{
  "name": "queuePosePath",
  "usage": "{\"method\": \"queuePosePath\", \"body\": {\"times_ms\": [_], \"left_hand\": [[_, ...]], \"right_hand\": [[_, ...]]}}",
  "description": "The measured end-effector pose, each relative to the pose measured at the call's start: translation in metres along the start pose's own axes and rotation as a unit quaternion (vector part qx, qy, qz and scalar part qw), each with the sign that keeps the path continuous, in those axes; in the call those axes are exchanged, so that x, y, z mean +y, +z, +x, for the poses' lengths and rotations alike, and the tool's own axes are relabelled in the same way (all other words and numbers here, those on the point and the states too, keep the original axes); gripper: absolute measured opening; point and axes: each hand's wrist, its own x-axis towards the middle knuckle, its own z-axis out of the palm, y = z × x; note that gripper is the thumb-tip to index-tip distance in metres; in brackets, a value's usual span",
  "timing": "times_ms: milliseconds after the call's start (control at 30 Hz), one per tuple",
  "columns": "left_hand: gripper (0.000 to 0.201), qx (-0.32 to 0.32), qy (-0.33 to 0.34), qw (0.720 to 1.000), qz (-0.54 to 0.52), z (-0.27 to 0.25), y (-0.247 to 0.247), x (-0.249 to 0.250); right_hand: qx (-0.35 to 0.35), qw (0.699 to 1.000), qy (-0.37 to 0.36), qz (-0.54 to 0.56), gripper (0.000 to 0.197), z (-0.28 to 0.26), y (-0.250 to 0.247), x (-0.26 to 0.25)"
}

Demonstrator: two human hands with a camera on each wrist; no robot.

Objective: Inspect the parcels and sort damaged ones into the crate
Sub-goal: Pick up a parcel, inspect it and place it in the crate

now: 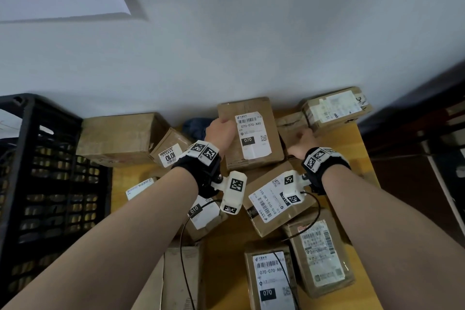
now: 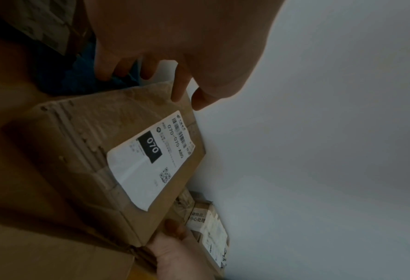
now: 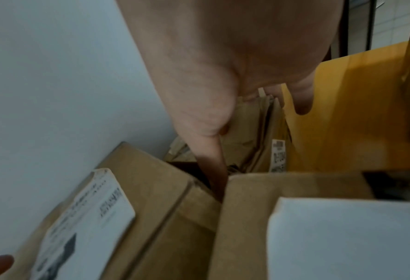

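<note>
Parcel labelled 070 (image 1: 251, 133) at desk (image 1: 221, 239) far edge, against wall (image 1: 251, 45). Left hand (image 1: 220, 133) grips its left side, fingers curled over edge. Right hand (image 1: 302, 145) fingers tucked into narrow gap at its right side. Crate (image 1: 37, 184) at desk's left. Eleven parcels visible, crowded.

Parcels (image 1: 251, 133) showing matt brown cardboard, creased, partly taped; one by right far corner (image 1: 337, 107) wearing glossy clear tape. White paper labels (image 1: 253, 133) looking smooth, black print. Crate (image 1: 47, 184) at left edge showing black plastic lattice, slight sheen. Table (image 1: 226, 246) showing smooth yellow wood-look top, faintly glossy. Wall (image 1: 251, 33) behind looking matt white.
</note>
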Motion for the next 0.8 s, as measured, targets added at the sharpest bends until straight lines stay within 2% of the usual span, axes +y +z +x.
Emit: {"method": "queuePosePath", "body": {"times_ms": [67, 233, 367, 733, 800], "left_hand": [[0.058, 0.005, -0.006, 1.000, -0.006, 0.014, 0.001, -0.009], [0.038, -0.005, 0.009, 1.000, -0.012, -0.049, -0.005, 0.029], [0.052, -0.013, 0.022, 0.999, -0.022, -0.054, -0.005, 0.028], [0.052, -0.056, 0.012, 0.998, -0.036, -0.054, -0.006, 0.027], [0.054, -0.057, 0.017, 0.997, -0.040, -0.056, -0.004, 0.028]], "right_hand": [[0.016, 1.000, 0.008, 0.001, 0.081, 0.002, 0.003, 0.001], [0.031, 1.000, 0.006, -0.002, 0.084, 0.010, 0.007, 0.002], [0.026, 0.999, -0.010, 0.027, 0.079, 0.007, 0.004, 0.002], [0.091, 0.990, -0.055, 0.094, 0.059, -0.021, -0.024, 0.001], [0.111, 0.985, -0.071, 0.115, 0.050, -0.028, -0.032, 0.001]]}}
